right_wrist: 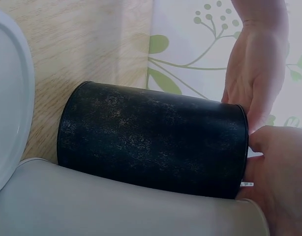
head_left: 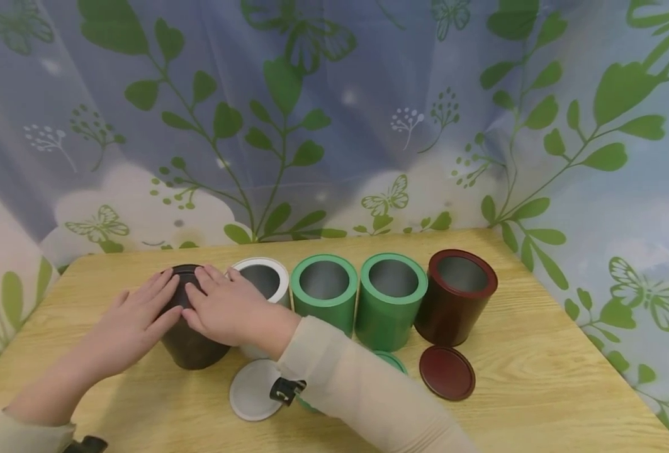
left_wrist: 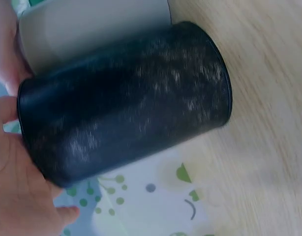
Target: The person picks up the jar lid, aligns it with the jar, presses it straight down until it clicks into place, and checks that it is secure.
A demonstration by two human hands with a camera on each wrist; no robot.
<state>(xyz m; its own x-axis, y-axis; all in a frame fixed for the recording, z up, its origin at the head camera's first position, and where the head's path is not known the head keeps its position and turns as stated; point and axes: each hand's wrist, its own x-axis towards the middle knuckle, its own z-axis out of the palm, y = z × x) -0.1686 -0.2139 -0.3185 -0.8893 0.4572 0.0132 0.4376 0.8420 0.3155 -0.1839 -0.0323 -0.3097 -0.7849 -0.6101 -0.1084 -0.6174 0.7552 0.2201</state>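
A black can stands upright at the left of the row, its black lid on top and mostly covered by my hands. My left hand rests on the left side of the lid with its fingers extended. Flat fingers of my right hand press on the lid's right side. Both wrist views show the palms against the can's top end, and the scuffed black side wall fills the middle of the left wrist view. Close against the black can stands a white can, uncovered in the head view.
Two open green cans and an open dark red can continue the row rightward. In front lie a white lid, a dark red lid and green lids partly hidden by my right sleeve. A patterned curtain hangs behind the table.
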